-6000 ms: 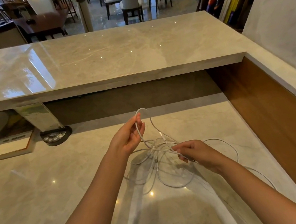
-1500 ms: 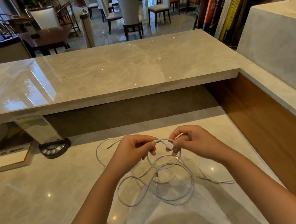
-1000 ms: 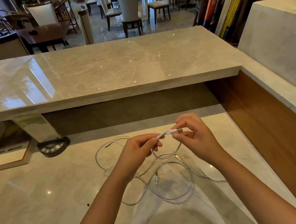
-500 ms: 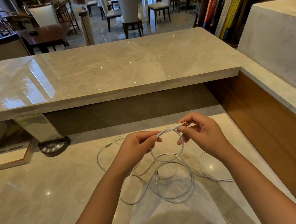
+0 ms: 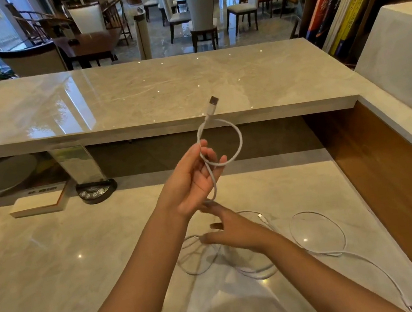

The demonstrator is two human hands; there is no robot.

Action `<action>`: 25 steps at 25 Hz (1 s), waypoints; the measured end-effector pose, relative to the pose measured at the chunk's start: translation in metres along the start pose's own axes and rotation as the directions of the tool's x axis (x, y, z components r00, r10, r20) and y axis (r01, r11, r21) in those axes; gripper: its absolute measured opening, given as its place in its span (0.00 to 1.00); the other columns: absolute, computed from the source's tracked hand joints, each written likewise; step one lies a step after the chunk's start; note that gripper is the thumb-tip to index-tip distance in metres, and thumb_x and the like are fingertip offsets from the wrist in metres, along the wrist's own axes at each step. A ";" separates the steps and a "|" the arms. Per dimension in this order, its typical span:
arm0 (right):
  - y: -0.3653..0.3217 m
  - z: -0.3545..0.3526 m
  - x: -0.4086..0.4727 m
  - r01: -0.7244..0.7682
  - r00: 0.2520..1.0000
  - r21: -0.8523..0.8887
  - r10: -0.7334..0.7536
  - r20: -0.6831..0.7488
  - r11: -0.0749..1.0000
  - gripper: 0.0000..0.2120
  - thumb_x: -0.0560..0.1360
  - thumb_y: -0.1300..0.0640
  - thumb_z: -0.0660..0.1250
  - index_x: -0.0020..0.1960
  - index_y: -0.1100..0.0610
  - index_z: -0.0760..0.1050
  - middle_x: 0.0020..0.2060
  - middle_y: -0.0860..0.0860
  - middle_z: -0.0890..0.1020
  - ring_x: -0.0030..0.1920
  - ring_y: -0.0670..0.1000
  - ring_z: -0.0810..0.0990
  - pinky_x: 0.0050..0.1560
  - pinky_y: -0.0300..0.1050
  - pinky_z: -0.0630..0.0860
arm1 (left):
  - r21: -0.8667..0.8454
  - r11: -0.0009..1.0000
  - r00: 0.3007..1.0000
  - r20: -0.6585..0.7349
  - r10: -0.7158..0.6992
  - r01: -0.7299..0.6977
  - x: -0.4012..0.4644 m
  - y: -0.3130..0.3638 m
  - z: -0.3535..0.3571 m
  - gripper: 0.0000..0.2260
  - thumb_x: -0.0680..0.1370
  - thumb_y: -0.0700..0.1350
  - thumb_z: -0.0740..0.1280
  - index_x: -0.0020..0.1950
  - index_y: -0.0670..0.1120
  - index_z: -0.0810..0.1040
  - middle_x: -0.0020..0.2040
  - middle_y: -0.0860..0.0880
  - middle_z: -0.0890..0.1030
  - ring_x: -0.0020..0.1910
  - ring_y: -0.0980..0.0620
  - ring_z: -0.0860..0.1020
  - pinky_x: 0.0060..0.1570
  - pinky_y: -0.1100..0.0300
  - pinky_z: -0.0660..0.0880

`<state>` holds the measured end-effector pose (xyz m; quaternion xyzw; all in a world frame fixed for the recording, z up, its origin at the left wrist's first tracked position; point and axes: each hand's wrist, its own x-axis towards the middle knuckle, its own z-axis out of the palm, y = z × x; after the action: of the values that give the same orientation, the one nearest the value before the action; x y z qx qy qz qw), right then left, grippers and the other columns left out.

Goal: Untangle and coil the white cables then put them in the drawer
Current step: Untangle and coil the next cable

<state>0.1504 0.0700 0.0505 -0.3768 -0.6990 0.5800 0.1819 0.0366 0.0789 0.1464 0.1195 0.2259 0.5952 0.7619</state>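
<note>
My left hand (image 5: 192, 178) is raised above the marble counter and pinches a white cable (image 5: 239, 139) formed into one small loop. Its USB plug (image 5: 213, 102) sticks up above the loop. From the hand the cable hangs down to the counter. My right hand (image 5: 231, 228) is lower, blurred, fingers spread over the loose white cables (image 5: 319, 229) that lie in loops on the counter; whether it touches a strand is unclear. No drawer is in view.
A raised marble ledge (image 5: 152, 94) runs across behind the work surface (image 5: 56, 274). Under it sit a black round device (image 5: 96, 191), a white box (image 5: 38, 202) and a clear stand (image 5: 76, 162). A wooden side panel (image 5: 390, 167) bounds the right.
My left hand has lifted with the plug end and a loop of cable. My right hand has let go of the plug and dropped toward the cables on the counter.
</note>
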 end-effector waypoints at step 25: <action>0.085 -0.048 -0.070 -0.526 0.714 -0.321 0.203 -0.670 0.787 0.17 0.78 0.51 0.58 0.66 0.53 0.72 0.46 0.54 0.83 0.50 0.55 0.80 0.44 0.42 0.71 | 0.224 0.975 0.909 -0.407 0.086 0.008 -0.016 0.012 -0.098 0.07 0.80 0.39 0.59 0.47 0.40 0.75 0.27 0.50 0.76 0.24 0.58 0.75 0.34 0.63 0.80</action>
<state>0.2555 0.0547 -0.0044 -0.7093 -0.6343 0.2563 0.1698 -0.0247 0.0587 0.0697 0.0789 0.4447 0.5931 0.6665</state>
